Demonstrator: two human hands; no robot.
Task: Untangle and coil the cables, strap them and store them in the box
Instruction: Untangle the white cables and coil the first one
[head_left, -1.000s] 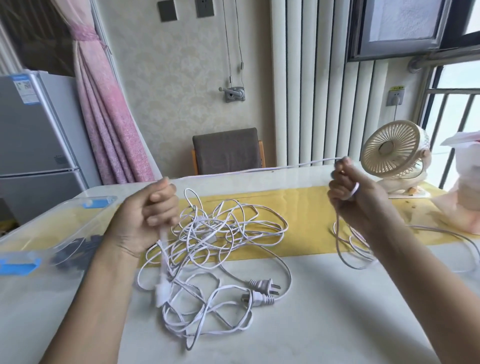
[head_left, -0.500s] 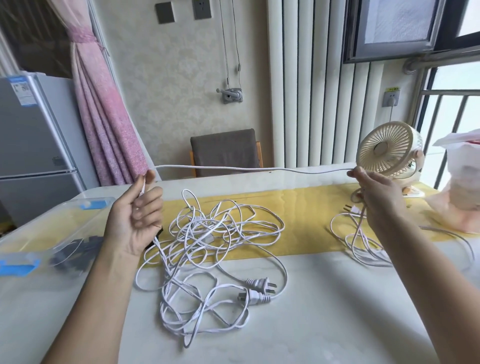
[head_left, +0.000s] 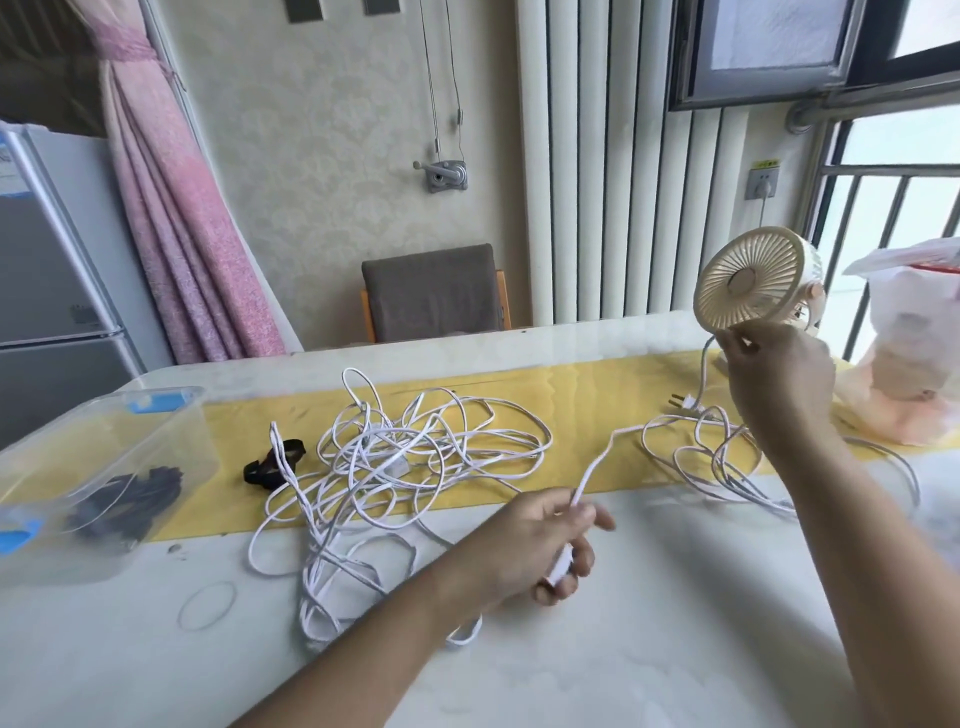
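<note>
L grip (head_left: 545, 543) clamped on white cable (head_left: 592, 467) nr tabletop (head_left: 623, 649) centre, R grip (head_left: 774, 374) pinching it nr far-right corner, tangle (head_left: 395, 470) left of centre

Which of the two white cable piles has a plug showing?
The smaller pile by the fan, below the right hand: its plug lies on the yellow runner. The big middle tangle shows none.

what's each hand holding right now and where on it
Left hand grips a white cable along its run; right hand pinches a white cable strand, raised by the fan.
</note>
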